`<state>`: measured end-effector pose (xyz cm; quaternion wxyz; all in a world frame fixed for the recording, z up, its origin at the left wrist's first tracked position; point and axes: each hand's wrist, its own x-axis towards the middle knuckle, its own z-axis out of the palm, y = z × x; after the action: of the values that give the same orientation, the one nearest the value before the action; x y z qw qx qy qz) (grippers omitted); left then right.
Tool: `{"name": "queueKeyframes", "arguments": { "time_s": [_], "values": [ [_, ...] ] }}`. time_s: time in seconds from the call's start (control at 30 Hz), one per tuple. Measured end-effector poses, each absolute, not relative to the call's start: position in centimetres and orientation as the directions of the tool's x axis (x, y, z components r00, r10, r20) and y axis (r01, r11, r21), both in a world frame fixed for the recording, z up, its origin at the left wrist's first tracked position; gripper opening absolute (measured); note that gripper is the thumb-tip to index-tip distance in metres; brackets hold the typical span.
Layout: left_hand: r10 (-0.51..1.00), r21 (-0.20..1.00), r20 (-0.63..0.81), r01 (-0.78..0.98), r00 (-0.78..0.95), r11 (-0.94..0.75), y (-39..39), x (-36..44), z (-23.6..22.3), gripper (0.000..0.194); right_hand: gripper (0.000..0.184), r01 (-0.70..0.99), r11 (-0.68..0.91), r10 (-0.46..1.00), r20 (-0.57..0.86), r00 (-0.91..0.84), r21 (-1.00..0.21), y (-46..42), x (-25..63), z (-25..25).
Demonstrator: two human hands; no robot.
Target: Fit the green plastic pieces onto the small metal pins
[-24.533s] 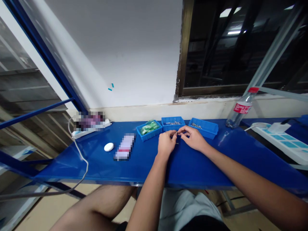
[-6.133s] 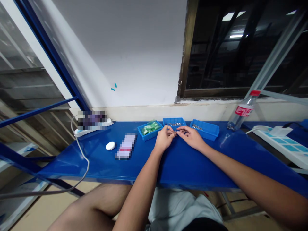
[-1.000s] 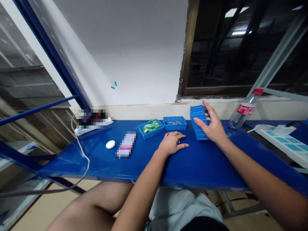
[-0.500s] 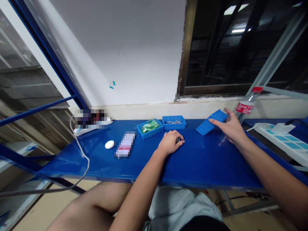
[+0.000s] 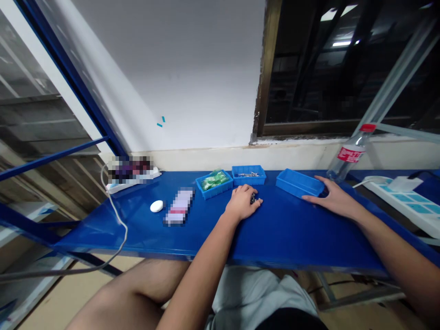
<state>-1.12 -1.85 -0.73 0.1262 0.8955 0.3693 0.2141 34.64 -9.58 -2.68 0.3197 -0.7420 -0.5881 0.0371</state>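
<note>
My left hand [image 5: 239, 203] rests on the table, fingers curled round a small heap of dark, shiny little parts [image 5: 253, 198]. Their exact kind is too small to tell, and the palm hides some of them. At the right, my right hand [image 5: 338, 201] grips the near right end of an empty blue plastic bin [image 5: 290, 187] between thumb and fingers. The bin sits upright on the table with its opening facing up. Beyond my left hand is a second blue bin [image 5: 248, 180] holding small silvery metal pieces. Left of that, a third blue bin [image 5: 217, 189] contains green plastic packets.
A blue table [image 5: 275, 238] runs along the wall. On its left lie a white round object [image 5: 156, 206] and a blurred-out phone-like item [image 5: 179, 206]. A red-capped bottle [image 5: 350, 153] and a white power strip [image 5: 409, 201] stand right. A grey cable [image 5: 124, 229] hangs over the left edge.
My right hand has turned the blue bin from tilted, underside showing, to upright, and lowered it onto the table. The left hand has barely shifted over the dark parts.
</note>
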Motion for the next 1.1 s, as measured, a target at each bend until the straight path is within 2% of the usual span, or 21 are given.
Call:
{"name": "queueKeyframes", "arguments": {
  "time_s": [0.1, 0.6, 0.7, 0.83, 0.97, 1.1],
  "values": [
    [0.720, 0.387, 0.305, 0.610, 0.623, -0.692, -1.8, -1.1, -0.8, 0.033, 0.110, 0.849, -0.122, 0.923, 0.256, 0.287, -0.514, -9.4, 33.7, -2.4],
    [0.680, 0.394, 0.344, 0.558, 0.647, -0.730, -1.6, -1.1, -0.9, 0.015, 0.107, 0.851, -0.099, 0.929, 0.259, 0.265, -0.517, -9.0, 31.0, -1.7],
    [0.676, 0.398, 0.346, 0.550, 0.651, -0.734, -1.6, -1.2, -0.9, 0.014, 0.101, 0.846, -0.056, 0.909, 0.323, 0.262, -0.530, -8.7, 30.6, -0.6],
    [0.671, 0.397, 0.348, 0.546, 0.655, -0.738, -1.7, -1.2, -0.9, 0.013, 0.086, 0.882, 0.150, 0.878, 0.470, 0.089, -0.447, -6.8, 29.3, 2.2],
    [0.672, 0.402, 0.344, 0.544, 0.656, -0.737, -1.6, -1.5, -0.8, 0.014, 0.084, 0.863, 0.317, 0.897, 0.420, -0.138, -0.394, -2.8, 27.0, 4.3],
    [0.634, 0.438, 0.335, 0.480, 0.697, -0.760, -1.2, -2.1, -0.7, 0.015, 0.102, 0.854, 0.395, 0.899, 0.333, -0.284, -0.339, 2.1, 25.4, 4.2]
  ]
}}
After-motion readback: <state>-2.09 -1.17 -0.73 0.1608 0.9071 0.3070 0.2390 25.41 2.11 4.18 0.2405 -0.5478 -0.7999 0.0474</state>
